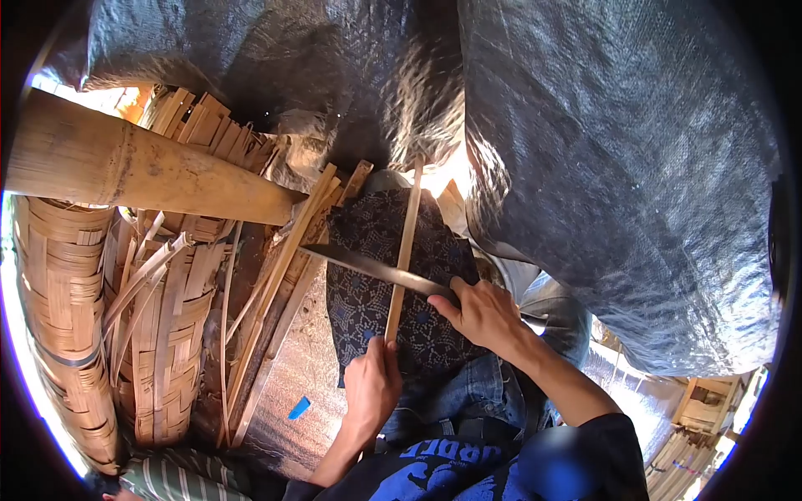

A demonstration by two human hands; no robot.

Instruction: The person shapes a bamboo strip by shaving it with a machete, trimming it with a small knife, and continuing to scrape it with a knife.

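My left hand (373, 384) is closed round the lower end of a thin bamboo strip (407, 230), which points away from me over my lap. In my right hand (484, 313) is a long-bladed knife (368, 265), its handle mostly hidden by my fingers. The blade lies across the strip and its tip points left. Whether the edge bites into the bamboo I cannot tell. Under both, a dark patterned cloth (359, 305) covers my lap.
A thick bamboo pole (150, 171) juts in from the left above woven bamboo panels (63, 309). Long bamboo slats (280, 275) lean beside my lap. Dark plastic sheeting (618, 167) hangs ahead and right. A blue scrap (299, 407) lies on the ground.
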